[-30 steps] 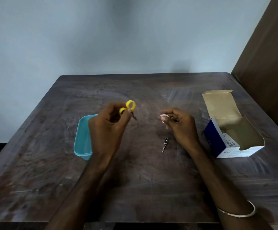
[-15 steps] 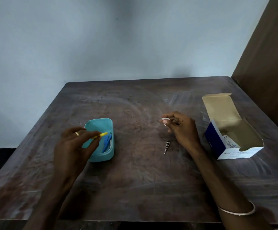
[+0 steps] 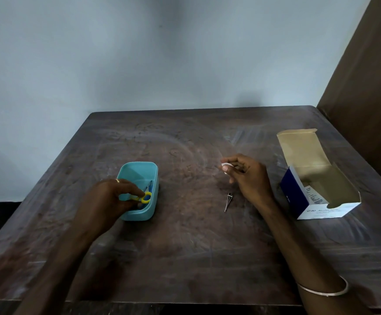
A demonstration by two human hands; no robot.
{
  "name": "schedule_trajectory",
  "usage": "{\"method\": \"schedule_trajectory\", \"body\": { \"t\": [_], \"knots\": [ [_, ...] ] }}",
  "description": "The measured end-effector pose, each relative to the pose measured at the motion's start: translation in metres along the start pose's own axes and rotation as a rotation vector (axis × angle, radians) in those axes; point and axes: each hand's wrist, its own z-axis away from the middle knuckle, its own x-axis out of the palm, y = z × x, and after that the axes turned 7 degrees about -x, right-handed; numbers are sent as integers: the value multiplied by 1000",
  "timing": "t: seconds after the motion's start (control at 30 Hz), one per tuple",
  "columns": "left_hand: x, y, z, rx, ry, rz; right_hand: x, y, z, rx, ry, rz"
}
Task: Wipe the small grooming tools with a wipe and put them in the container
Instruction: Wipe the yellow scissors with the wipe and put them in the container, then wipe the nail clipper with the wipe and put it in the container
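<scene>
1. The left hand [image 3: 110, 198] has come down from mid-air, where it held the scissors [image 3: 144, 198] up near the wipe 1 second ago, and now sits over the box [image 3: 139, 171] at the left centre of the frame.
2. Its fingers pinch the yellow handle loops, and the scissors are already inside the box, beside what looks like a blue tool and a thin metal one.
3. I judge the scissors done with wiping; the drop-off is almost complete, and only the letting go remains.
4. The right hand [image 3: 246, 176] has barely moved: it stays at the centre right, thumb and fingertips pinching the small white wipe [image 3: 225, 165], the other fingers curled.
5. The tweezers [image 3: 228, 201] lie where they were, on the table [image 3: 185, 246] just below the right hand, apart from it.
6. So 1 tool seems left to wipe, and the wipe is ready in hand.
7. The open carton [image 3: 316, 178] stands at the right edge, untouched.
</scene>
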Motion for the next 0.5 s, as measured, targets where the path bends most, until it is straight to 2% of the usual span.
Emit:
{"method": "schedule_trajectory", "body": {
  "t": [0.13,0.3,0.4,0.5],
  "knots": [
    [-10,10,-5,-9,-152,-122,-1,1,0,13,2,16],
    [-12,13,-8,-75,-250,-180,-1,1,0,14,2,21],
    [-11,15,-6,-117,-191,-200,-1,0,0,22,6,16],
    [-8,21,-2,-40,29,-182,-1,-1,0,28,11,22]
  ]
}}
